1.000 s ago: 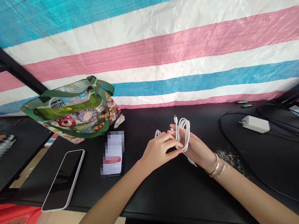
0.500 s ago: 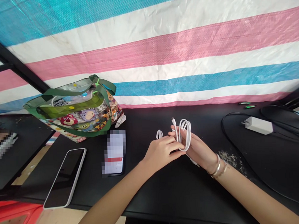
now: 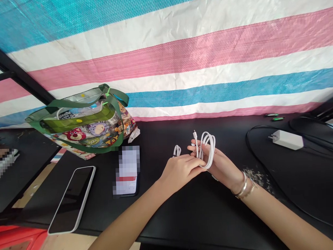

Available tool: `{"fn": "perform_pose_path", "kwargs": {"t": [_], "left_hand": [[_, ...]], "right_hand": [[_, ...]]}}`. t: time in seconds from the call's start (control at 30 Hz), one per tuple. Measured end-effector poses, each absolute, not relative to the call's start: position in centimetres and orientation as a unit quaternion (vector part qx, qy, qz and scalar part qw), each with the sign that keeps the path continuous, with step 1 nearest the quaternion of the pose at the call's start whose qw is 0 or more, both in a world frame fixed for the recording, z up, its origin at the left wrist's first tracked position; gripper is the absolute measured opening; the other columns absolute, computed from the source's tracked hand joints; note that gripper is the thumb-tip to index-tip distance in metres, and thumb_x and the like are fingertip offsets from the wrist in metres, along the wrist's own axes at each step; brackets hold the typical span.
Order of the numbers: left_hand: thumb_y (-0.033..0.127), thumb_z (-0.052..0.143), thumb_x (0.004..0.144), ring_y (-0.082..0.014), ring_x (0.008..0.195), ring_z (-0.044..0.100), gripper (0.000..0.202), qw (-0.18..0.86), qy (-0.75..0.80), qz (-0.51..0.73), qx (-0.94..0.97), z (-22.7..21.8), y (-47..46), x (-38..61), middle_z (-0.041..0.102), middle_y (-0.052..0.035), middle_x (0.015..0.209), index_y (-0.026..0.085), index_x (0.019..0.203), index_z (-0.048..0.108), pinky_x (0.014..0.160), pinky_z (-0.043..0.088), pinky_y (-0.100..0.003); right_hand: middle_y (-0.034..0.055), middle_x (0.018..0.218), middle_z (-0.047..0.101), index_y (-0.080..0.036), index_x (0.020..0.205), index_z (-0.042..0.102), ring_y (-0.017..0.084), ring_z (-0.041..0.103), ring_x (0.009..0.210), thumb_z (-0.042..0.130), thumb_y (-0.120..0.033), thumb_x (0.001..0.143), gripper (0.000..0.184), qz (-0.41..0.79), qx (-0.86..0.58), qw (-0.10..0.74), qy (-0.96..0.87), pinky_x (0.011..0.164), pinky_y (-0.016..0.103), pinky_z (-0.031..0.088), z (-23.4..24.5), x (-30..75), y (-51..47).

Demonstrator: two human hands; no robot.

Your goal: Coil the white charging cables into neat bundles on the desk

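Note:
A white charging cable, coiled in loops, hangs around the fingers of my right hand, and its small connector sticks up at the top. My left hand lies across the right fingers and closes on the cable where the loops meet the palm. A smaller white loop of the cable shows just beyond my left fingers. Part of the cable is hidden by my hands.
On the black table lie a phone in a white case, a blurred phone, and a cartoon-printed bag. A white charger with a black cord is at right. A striped tarp hangs behind.
The large cable loops have shifted slightly to the right, and my right hand has turned a little with them. The cable's lower tail below my hands shows less.

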State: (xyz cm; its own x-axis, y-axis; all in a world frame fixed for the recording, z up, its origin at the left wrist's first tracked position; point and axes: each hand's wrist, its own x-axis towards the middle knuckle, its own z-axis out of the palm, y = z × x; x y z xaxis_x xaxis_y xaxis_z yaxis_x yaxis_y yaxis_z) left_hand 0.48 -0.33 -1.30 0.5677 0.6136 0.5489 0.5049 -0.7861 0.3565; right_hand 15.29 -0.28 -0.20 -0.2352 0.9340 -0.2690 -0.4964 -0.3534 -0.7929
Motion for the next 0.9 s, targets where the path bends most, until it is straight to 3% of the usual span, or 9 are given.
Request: {"fn": "perform_pose_path", "kwargs": {"t": [0.53,0.9], "left_hand": [[0.042,0.047,0.094,-0.0088,0.061,0.06,0.036,0.047,0.27,0.372,0.887,-1.56,-0.06,0.32,0.068,0.0041,0.066,0.02,0.076,0.068,0.055,0.04,-0.02],[0.035,0.049,0.094,-0.0061,0.06,0.06,0.036,0.041,0.262,0.389,0.882,-1.33,-0.02,0.28,0.068,0.0056,0.063,0.021,0.068,0.069,0.058,0.042,-0.017]], "right_hand": [[-0.0027,0.075,0.072,-0.025,0.086,0.074,0.01,0.063,0.064,0.084,-0.044,0.058,0.035,0.75,-0.35,0.489,-0.277,0.06,0.02,0.052,-0.11,15.25,-0.34],[-0.0012,0.073,0.071,-0.023,0.089,0.072,0.012,0.063,0.066,0.08,-0.048,0.062,0.038,0.74,-0.357,0.476,-0.314,0.063,0.022,0.051,0.11,15.34,-0.53]]}}
